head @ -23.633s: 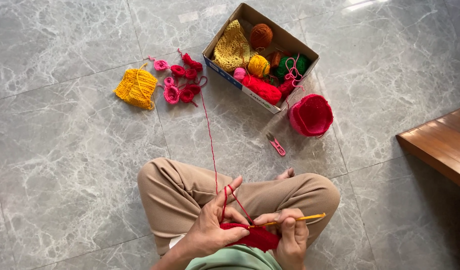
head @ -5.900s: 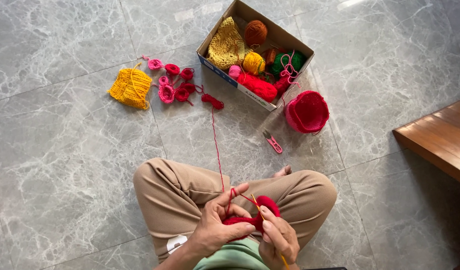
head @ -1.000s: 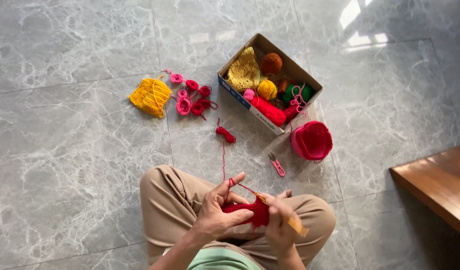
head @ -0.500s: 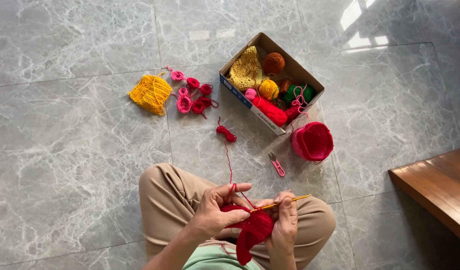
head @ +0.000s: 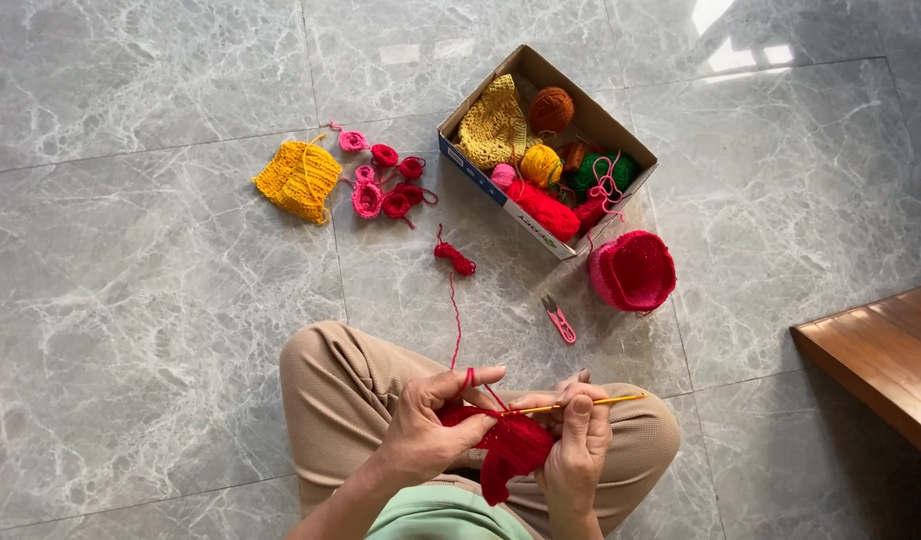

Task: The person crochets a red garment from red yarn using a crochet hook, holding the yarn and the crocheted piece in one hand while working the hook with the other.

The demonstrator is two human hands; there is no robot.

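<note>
Two bare hands work close together over the crossed legs of a person who sits on the grey marble floor [head: 130,330]. The left hand [head: 430,435] grasps the red crocheted piece of yarn fabric [head: 508,450], with a red strand of yarn [head: 454,320] looped over its index finger. The right hand [head: 575,445] is closed on a thin yellow crochet hook [head: 605,402], which points sideways, its tip in the red piece. The strand runs up over the floor to a small red bundle of yarn [head: 454,257]. Just beside the knee lie small pink thread snips [head: 559,320]. Farther away stands an open cardboard box with balls of yarn [head: 620,135], a round red crocheted cap [head: 632,270] next to it, and a yellow crocheted piece [head: 298,180] with small pink and red crocheted flowers [head: 385,180] nearby.
</note>
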